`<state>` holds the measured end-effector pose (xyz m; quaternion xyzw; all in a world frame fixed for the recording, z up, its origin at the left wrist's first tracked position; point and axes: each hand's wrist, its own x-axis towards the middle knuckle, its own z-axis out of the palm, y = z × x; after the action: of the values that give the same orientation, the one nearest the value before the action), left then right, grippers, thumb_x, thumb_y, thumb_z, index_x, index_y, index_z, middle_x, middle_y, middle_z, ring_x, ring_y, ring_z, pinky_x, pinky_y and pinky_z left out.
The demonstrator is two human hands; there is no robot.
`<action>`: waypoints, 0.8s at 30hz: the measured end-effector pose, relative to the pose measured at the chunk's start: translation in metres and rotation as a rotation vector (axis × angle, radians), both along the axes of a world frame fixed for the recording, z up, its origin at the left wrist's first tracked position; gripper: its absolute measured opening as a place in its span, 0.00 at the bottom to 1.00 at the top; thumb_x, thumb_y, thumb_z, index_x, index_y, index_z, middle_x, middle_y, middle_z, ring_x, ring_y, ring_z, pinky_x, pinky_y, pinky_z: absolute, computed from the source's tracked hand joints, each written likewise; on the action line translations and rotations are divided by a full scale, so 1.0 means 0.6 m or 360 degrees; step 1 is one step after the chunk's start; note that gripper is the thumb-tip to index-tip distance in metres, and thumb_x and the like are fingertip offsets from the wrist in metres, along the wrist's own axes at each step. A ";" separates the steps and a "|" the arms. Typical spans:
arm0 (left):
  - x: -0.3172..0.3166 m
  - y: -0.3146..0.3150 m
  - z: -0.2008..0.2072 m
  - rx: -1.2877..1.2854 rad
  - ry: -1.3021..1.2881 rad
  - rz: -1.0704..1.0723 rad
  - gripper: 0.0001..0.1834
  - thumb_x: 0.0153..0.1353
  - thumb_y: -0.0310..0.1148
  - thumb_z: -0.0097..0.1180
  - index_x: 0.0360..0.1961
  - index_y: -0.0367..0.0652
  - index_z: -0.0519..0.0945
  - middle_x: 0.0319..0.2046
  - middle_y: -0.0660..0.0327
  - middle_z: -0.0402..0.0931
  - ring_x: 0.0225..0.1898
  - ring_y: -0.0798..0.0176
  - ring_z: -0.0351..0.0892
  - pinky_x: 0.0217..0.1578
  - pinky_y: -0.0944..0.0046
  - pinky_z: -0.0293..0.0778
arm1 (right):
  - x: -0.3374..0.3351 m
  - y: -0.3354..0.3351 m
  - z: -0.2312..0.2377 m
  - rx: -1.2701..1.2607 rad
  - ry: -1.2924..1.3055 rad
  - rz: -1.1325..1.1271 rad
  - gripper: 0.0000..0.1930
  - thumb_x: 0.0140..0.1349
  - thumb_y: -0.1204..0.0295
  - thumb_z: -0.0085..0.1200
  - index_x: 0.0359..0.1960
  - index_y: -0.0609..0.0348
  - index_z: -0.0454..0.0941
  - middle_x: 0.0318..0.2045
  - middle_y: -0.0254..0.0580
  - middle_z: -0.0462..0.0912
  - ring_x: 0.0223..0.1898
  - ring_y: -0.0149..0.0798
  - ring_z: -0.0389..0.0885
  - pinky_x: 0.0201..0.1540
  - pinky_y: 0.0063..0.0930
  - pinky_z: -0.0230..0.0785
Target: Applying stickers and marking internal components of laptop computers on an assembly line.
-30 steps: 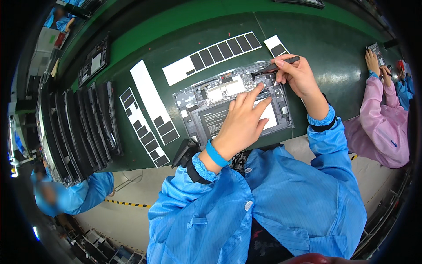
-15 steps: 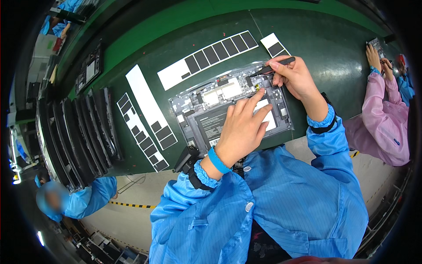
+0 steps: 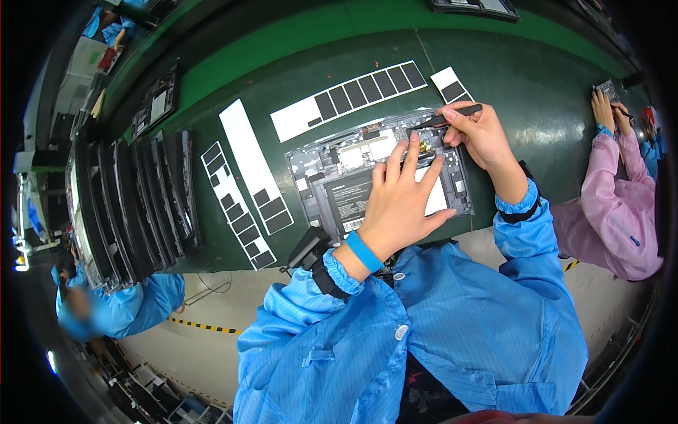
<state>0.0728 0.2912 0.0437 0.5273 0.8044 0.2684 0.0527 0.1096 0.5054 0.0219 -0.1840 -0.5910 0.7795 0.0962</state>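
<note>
An opened tablet-like device [image 3: 309,185] lies on the green bench in front of me, its circuit board [image 3: 367,148] along the far side and a black battery [image 3: 346,198] below that. My left hand [image 3: 402,201] rests over the device with its fingers stretched out and spread, covering part of the battery and a white panel [image 3: 436,196]. In my right hand [image 3: 477,134] is a pair of black tweezers [image 3: 441,120], pinched between thumb and fingers. Their tip points left, down to the board's upper right part, close to my left fingertips. Whether the tip grips anything is too small to tell.
White sheets with black stickers lie beyond [image 3: 353,99] and left [image 3: 239,205] of the device; another strip [image 3: 254,166] stands between. Several dark device shells [image 3: 141,205] are racked at the left. A co-worker in pink [image 3: 614,198] works at the right.
My left fingers have spread and straightened over the device. The tweezers' tip has moved left across the board toward those fingertips. The whole view has shifted slightly.
</note>
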 end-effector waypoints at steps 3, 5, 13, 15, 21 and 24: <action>0.005 0.008 -0.002 -0.0015 0.0082 0.0054 0.41 0.45 0.56 0.64 0.58 0.46 0.71 0.65 0.37 0.51 0.64 0.37 0.52 0.57 0.42 0.54 | -0.001 0.000 -0.002 0.0038 0.0002 0.0014 0.13 0.62 0.72 0.57 0.43 0.70 0.78 0.31 0.45 0.82 0.24 0.29 0.81 0.25 0.18 0.75; 0.005 0.008 0.000 -0.0028 0.0081 0.0078 0.41 0.45 0.56 0.65 0.59 0.46 0.71 0.65 0.37 0.51 0.64 0.37 0.52 0.57 0.42 0.54 | -0.003 -0.012 0.005 0.0042 0.0083 -0.0143 0.13 0.63 0.71 0.56 0.44 0.70 0.78 0.35 0.46 0.82 0.26 0.30 0.81 0.25 0.18 0.75; 0.003 -0.011 0.018 0.0024 -0.0033 0.0163 0.38 0.48 0.53 0.64 0.58 0.46 0.71 0.64 0.39 0.54 0.65 0.38 0.52 0.59 0.42 0.53 | -0.013 -0.008 0.007 0.0533 0.0196 -0.0532 0.15 0.68 0.66 0.51 0.46 0.65 0.80 0.28 0.35 0.80 0.28 0.23 0.73 0.32 0.17 0.65; 0.004 -0.068 0.043 0.0165 -0.0037 0.0135 0.33 0.51 0.46 0.64 0.57 0.45 0.72 0.64 0.42 0.57 0.63 0.40 0.57 0.60 0.45 0.55 | 0.001 -0.003 0.032 0.0605 0.0269 -0.0447 0.16 0.69 0.64 0.49 0.48 0.64 0.79 0.27 0.34 0.80 0.28 0.23 0.73 0.33 0.16 0.65; 0.010 -0.223 0.029 0.0234 -0.0187 0.0810 0.29 0.57 0.33 0.60 0.59 0.37 0.67 0.61 0.45 0.62 0.61 0.42 0.63 0.59 0.52 0.61 | 0.085 -0.072 0.078 0.1311 -0.0227 -0.0131 0.22 0.68 0.65 0.48 0.58 0.67 0.68 0.46 0.58 0.80 0.52 0.50 0.78 0.55 0.33 0.67; 0.018 -0.248 -0.002 0.0237 -0.0903 0.0813 0.29 0.60 0.34 0.57 0.61 0.37 0.64 0.62 0.43 0.60 0.62 0.43 0.63 0.59 0.53 0.62 | 0.103 -0.094 0.044 0.1602 -0.0442 -0.0023 0.27 0.64 0.65 0.52 0.62 0.65 0.64 0.51 0.62 0.76 0.55 0.55 0.75 0.56 0.37 0.66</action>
<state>0.0839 0.1424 0.0423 0.2172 0.8416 0.4658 0.1662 0.1715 0.4492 0.0482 -0.2206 -0.8985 0.3665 0.0988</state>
